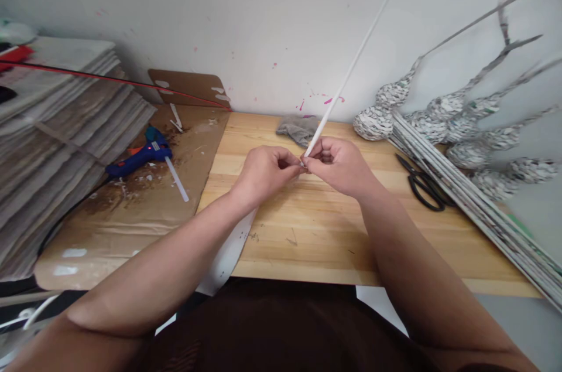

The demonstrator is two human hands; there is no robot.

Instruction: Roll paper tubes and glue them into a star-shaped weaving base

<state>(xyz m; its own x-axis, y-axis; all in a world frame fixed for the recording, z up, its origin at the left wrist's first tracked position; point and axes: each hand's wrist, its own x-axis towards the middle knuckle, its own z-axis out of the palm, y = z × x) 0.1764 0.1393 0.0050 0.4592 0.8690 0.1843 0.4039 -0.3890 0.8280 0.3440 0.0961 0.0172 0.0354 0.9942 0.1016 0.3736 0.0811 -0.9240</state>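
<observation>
Both my hands meet over the middle of the wooden table (316,231). My right hand (340,164) pinches the near end of a long thin white paper stick (351,64), which slants up and to the right in front of the wall. My left hand (263,170) is closed, its fingertips pressed against the same end of the stick, touching the right hand's fingers. A white sheet (228,255) lies under my left forearm at the table's near edge.
A blue glue gun (138,158) with a white glue stick lies on brown cardboard (132,214) at left, beside a tall stack of papers (57,132). Black scissors (424,184), rolled paper sticks (474,202) and woven paper shapes (381,114) sit at right. A grey cloth (298,129) lies by the wall.
</observation>
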